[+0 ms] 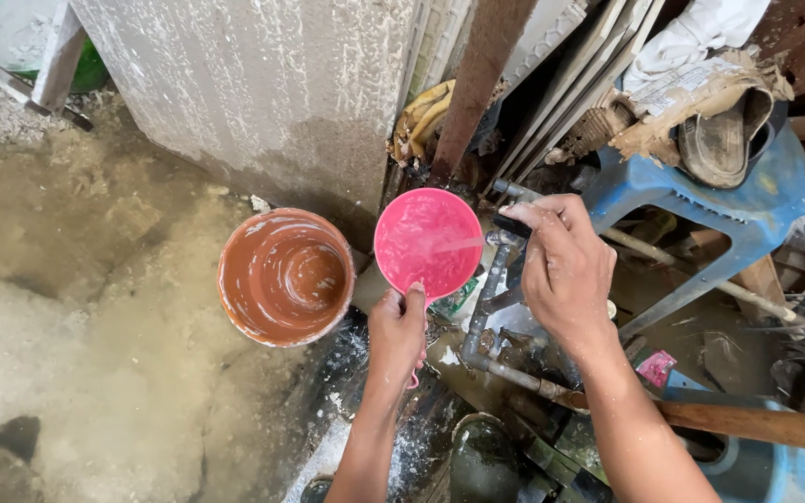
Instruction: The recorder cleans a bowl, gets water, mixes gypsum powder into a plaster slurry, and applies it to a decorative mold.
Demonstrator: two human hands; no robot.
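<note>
On the muddy floor point(67, 307) at the left stands a brown bucket point(286, 277), streaked white inside. Just beside it, the left hand point(397, 333) has its fingers wrapped around the handle of a pink scoop point(426, 242), held under a thin stream of water. The right hand point(566, 265) grips the tap point(507, 230) atop a grey pipe point(486, 303), fingers curled over it. Farther right, a blue plastic stool point(747, 200) carries torn brown cardboard point(691, 102) and a worn sandal point(715, 144).
</note>
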